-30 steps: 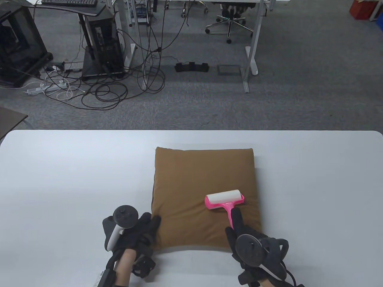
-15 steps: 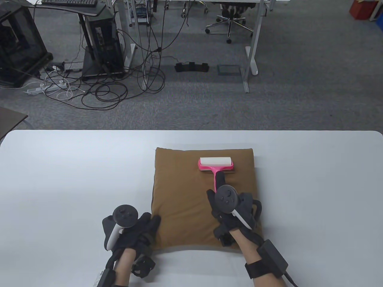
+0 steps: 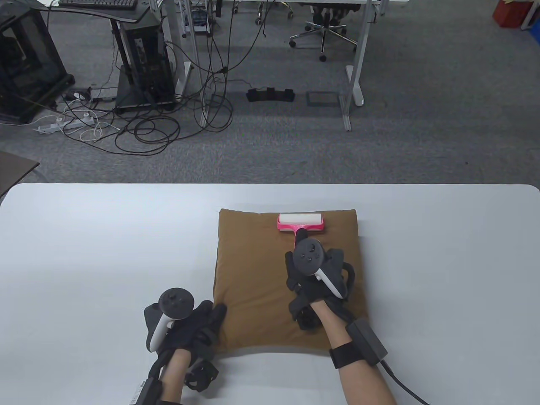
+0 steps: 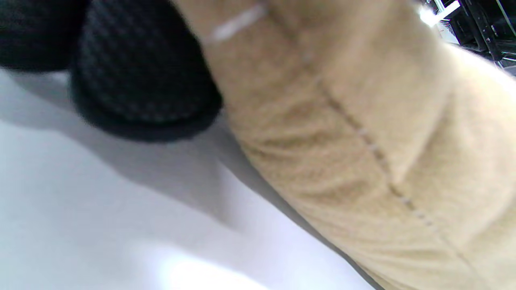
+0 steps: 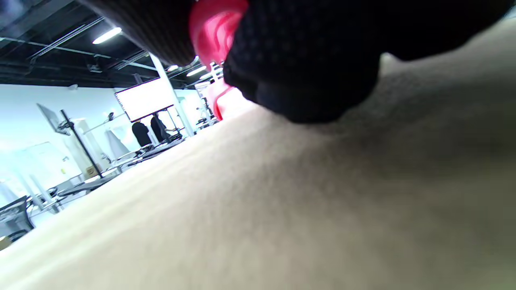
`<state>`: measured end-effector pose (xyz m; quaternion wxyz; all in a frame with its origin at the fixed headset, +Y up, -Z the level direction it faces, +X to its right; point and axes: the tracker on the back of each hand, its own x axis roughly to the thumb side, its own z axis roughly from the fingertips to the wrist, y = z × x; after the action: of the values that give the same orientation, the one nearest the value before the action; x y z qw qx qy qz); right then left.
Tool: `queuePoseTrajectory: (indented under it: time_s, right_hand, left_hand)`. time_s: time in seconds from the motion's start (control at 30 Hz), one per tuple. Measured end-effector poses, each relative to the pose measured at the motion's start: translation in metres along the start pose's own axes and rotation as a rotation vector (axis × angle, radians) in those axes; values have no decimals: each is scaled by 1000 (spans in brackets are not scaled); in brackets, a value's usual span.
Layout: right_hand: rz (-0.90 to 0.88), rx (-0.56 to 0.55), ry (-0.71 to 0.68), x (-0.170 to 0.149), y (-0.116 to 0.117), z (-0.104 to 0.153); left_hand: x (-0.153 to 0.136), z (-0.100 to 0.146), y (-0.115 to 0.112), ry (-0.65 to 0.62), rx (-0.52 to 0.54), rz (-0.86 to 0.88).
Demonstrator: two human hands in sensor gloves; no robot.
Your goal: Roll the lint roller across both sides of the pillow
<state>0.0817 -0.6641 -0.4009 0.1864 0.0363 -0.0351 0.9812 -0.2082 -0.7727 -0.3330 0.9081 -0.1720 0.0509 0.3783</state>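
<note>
Lying flat on the white bench (image 3: 84, 253), the brown pillow (image 3: 253, 261) carried the pink lint roller (image 3: 301, 222) just short of its far edge. The right hand (image 3: 314, 274) gripped the handle, fingers wrapped round it; the left hand (image 3: 190, 320) pressed the near left corner, its grip hidden. Pushing further would likely run the roller off onto the bench, and a loosened left hand could let the pillow slide.

A white table (image 3: 84, 236) fills the near half of the table view. Beyond it lies grey carpet (image 3: 422, 139), with a tangle of black cables (image 3: 147, 130) and a white power strip (image 3: 57, 124) (far left), a computer tower (image 3: 145, 63) and an office chair (image 3: 322, 29).
</note>
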Motion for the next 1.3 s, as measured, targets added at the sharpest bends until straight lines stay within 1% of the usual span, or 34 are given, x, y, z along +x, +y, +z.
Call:
queuePoseTrajectory:
  time_s: [0.1,0.27,0.47,0.63,0.77,0.93,1.1,1.3]
  right_hand:
    - [34,31,-50,-2,-2,7]
    - [57,53,-132,-10,-6,31]
    - [66,61,-204,-23,-12,68]
    - [82,68,-273,-36,-15,106]
    - [75,89,-309,-46,-21,128]
    - [7,125,-312,-57,-30,141]
    - [-15,139,-326,-66,-33,152]
    - [-44,157,-325,-72,-34,156]
  left_hand:
    - [0,1,0,-3,3,-9]
    - [0,1,0,-4,2,-6]
    - [-1,1,0,-5,-1,-8]
    - [-2,2,0,-4,-2,-10]
    - [-2,3,0,-2,-2,-13]
    - [-3,4,-1,0,-3,-15]
    - [-4,4,-1,3,-4,-15]
    - [-4,5,-1,3,-8,-12]
